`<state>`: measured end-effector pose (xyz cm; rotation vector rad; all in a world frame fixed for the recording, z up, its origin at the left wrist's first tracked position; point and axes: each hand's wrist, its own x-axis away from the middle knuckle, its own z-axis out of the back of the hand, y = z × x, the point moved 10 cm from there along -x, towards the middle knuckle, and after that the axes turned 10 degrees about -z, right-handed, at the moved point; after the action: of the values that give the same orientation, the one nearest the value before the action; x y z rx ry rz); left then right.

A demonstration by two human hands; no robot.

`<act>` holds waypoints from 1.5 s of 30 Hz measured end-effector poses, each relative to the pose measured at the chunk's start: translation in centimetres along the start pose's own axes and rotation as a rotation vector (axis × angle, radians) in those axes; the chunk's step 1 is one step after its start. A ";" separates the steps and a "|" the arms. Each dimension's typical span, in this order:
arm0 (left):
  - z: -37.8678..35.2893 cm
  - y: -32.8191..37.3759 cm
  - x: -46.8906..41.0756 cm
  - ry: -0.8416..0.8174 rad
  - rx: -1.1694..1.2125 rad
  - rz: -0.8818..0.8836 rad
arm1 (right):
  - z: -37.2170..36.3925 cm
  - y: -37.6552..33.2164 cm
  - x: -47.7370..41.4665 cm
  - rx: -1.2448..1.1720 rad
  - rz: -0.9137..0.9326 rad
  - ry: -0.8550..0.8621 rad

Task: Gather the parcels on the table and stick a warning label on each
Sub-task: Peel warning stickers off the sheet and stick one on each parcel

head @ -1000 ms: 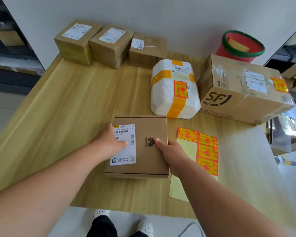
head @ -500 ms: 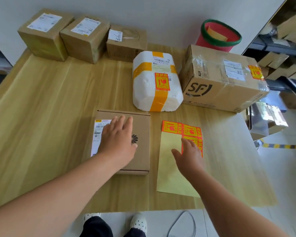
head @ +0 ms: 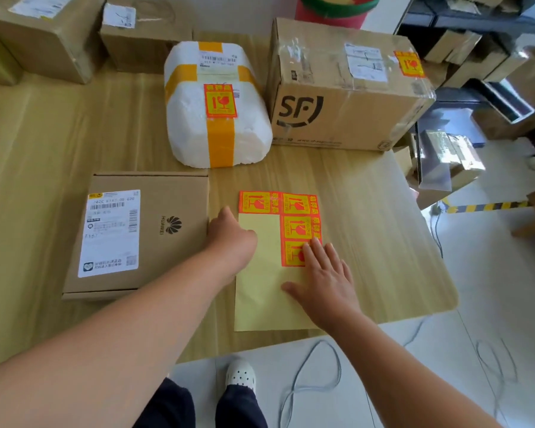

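Note:
A flat brown parcel (head: 167, 257) with a white shipping label lies at the front left of the wooden table (head: 44, 134). Right of it is a yellow backing sheet (head: 260, 301) carrying several orange warning stickers (head: 300, 227). My left hand (head: 230, 239) rests on the sheet's left edge, beside the flat parcel. My right hand (head: 325, 279) lies flat on the sheet, fingers spread, fingertips on the lowest sticker. Behind, a white foam parcel (head: 186, 118) and a large SF carton (head: 337, 118) each bear a warning sticker.
Two smaller brown boxes (head: 44, 35) (head: 145, 41) stand along the back edge by the wall. A red bucket with a green rim (head: 331, 10) sits behind the SF carton. More boxes (head: 445, 162) crowd the floor at right. A cable (head: 315, 381) loops on the floor near my feet.
My left hand left the flat parcel's top and moved right onto the sheet's edge. My right hand slid forward until its fingertips reached the lowest sticker. The view moved closer.

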<state>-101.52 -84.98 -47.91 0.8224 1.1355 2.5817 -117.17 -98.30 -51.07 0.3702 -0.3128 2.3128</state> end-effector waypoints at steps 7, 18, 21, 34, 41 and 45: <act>-1.3 -1.3 -1.6 0.084 0.380 0.212 | 0.5 0.6 1.2 -0.026 0.054 0.037; -1.1 0.2 0.4 -0.029 0.433 0.150 | 5.1 -1.2 1.8 -0.258 0.104 0.134; 0.0 2.1 1.6 -0.038 0.400 0.026 | 10.6 -3.5 2.7 -0.465 0.175 0.343; 5.0 9.4 6.5 -0.053 0.315 -0.390 | 18.1 -8.5 3.9 -0.676 0.233 0.305; 6.5 10.9 8.4 -0.043 0.266 -0.479 | 20.2 -8.7 5.7 -0.669 0.287 0.308; 6.3 11.3 9.1 -0.036 0.273 -0.498 | 20.7 -8.0 6.3 -0.694 0.271 0.308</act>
<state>-105.01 -85.25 -32.50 0.5411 1.4822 2.0289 -112.08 -95.58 -28.72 -0.3902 -1.0124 2.2951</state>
